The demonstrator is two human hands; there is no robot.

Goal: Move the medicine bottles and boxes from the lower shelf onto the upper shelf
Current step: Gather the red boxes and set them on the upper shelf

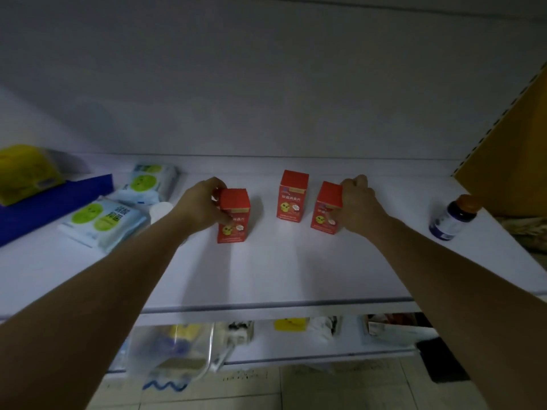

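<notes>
three red medicine boxes stand upright on the white upper shelf (266, 276), seen from above through a head camera in dim light. the left box (233, 216) is nearest the front, and the left hand (204, 204) grasps it from its left side, fingers curled behind the top and thumb on the front face. the middle box (293, 195) stands free, a little further back, apart from both hands. the right box (327, 208) sits just beside it, and the right hand (356, 199) grasps it from its right side, fingers wrapped over the top corner. both bare forearms reach in from the lower corners.

a dark bottle (453, 217) with an orange cap leans near the shelf's right end, well apart from the boxes. at the left lie two pale blue packets (103, 220) with green circles, a blue box (53, 202) and a yellow pack (26, 170) on it. below the shelf edge, the lower shelf (296, 353) holds blurred items too unclear to name.
</notes>
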